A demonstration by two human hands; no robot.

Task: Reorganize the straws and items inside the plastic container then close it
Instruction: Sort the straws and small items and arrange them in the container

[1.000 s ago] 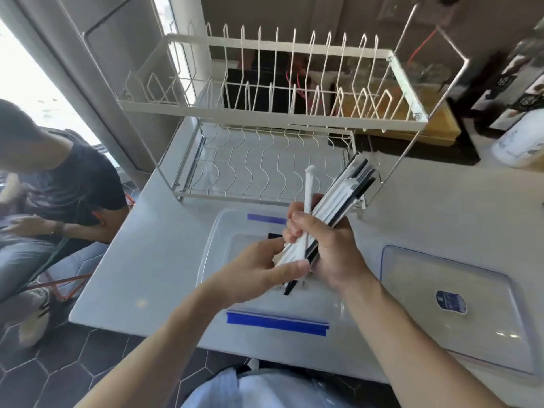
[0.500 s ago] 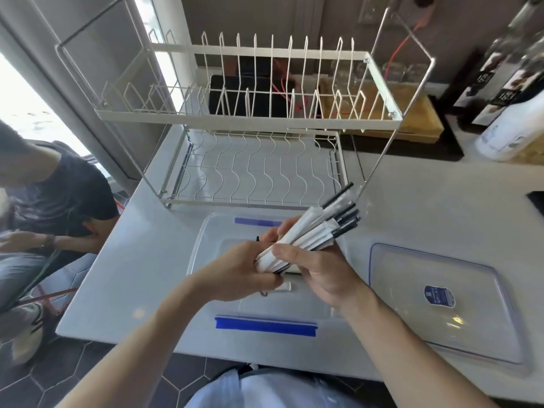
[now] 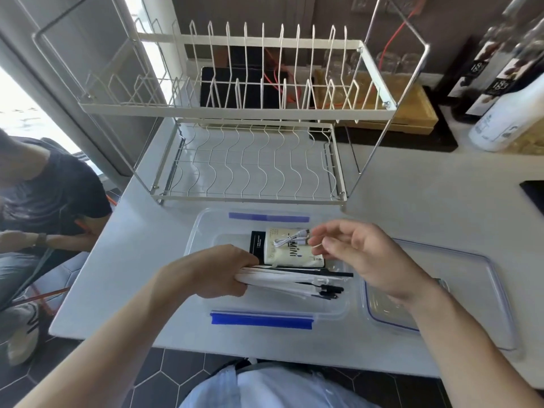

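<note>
Left hand (image 3: 210,272) clamped around straws (image 3: 290,282) inside container (image 3: 203,222); right hand (image 3: 362,257) beside it, fingers apart, relaxed, empty.

Kitchen: dish rack (image 3: 250,113) on counter (image 3: 412,207), bottles (image 3: 506,113).

We see white and black straws (image 3: 294,282), a clear container (image 3: 203,222) with blue clips, a cream packet (image 3: 290,251) (dark lettering), and a white rack (image 3: 253,113).
</note>
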